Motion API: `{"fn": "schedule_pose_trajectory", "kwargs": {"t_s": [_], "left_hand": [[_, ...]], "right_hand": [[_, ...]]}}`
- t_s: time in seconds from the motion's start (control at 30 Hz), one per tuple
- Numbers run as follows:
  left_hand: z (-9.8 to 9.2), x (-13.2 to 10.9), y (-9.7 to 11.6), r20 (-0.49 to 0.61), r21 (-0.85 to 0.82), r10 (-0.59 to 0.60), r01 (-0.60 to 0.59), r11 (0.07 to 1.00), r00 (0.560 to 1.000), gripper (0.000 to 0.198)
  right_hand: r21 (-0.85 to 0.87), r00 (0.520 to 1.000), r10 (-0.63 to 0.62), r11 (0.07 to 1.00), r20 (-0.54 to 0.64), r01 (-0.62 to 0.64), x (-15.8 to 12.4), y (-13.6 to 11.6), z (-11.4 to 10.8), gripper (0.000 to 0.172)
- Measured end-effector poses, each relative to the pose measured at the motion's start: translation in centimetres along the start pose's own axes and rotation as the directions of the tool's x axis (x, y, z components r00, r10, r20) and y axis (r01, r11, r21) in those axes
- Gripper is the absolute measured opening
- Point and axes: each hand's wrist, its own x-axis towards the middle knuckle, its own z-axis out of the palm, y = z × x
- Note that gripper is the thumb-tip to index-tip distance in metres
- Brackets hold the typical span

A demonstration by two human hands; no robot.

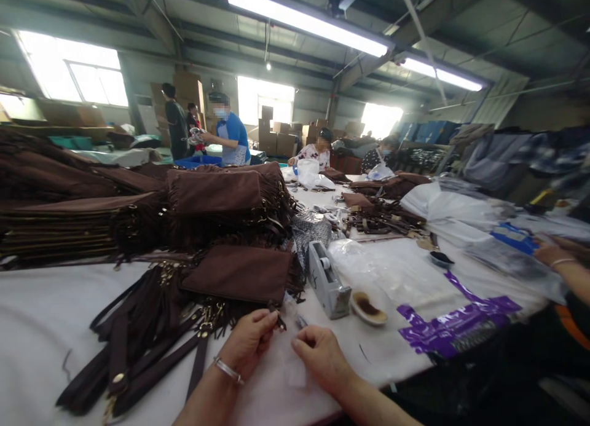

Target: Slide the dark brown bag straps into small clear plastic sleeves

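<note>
My left hand (251, 340), with a bracelet at the wrist, is closed in a pinch on a small dark brown tab (280, 320) at the near edge of a brown fringed pouch (239, 272). Just to its right, my right hand (322, 355) has thumb and forefinger pressed together. Whatever lies in that pinch is too small to make out. Between the hands is a piece of clear plastic (295, 370), hard to tell from the white tabletop. Dark brown straps (138, 340) with gold-coloured clasps lie left of my left hand.
Stacked brown pouches (216, 192) rise behind. A grey tape dispenser (328, 284), a small oval dish (369, 308) and purple tape (456, 324) at the table edge lie to the right. A co-worker's hand (553, 254) is at far right; other people work beyond.
</note>
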Motion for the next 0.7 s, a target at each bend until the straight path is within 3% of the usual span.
{"fn": "schedule_pose_trajectory", "kwargs": {"t_s": [0.37,0.53,0.7], "left_hand": [[0.1,0.4,-0.6,-0.111,0.297,0.083,-0.047,0.954,0.99,0.039],[-0.1,0.6,-0.9,-0.104,0.282,0.074,-0.041,0.959,0.992,0.042],[-0.2,0.8,-1.0,-0.12,0.271,0.05,-0.016,0.962,0.991,0.045]], "right_hand": [[-0.028,0.999,0.045,0.999,-0.019,-0.045,-0.3,-1.0,-0.1,0.019],[0.007,0.999,0.046,0.999,-0.015,-0.046,0.0,-1.2,0.2,0.019],[0.152,0.986,0.157,0.975,0.056,-0.164,1.0,-1.0,1.5,0.026]]}}
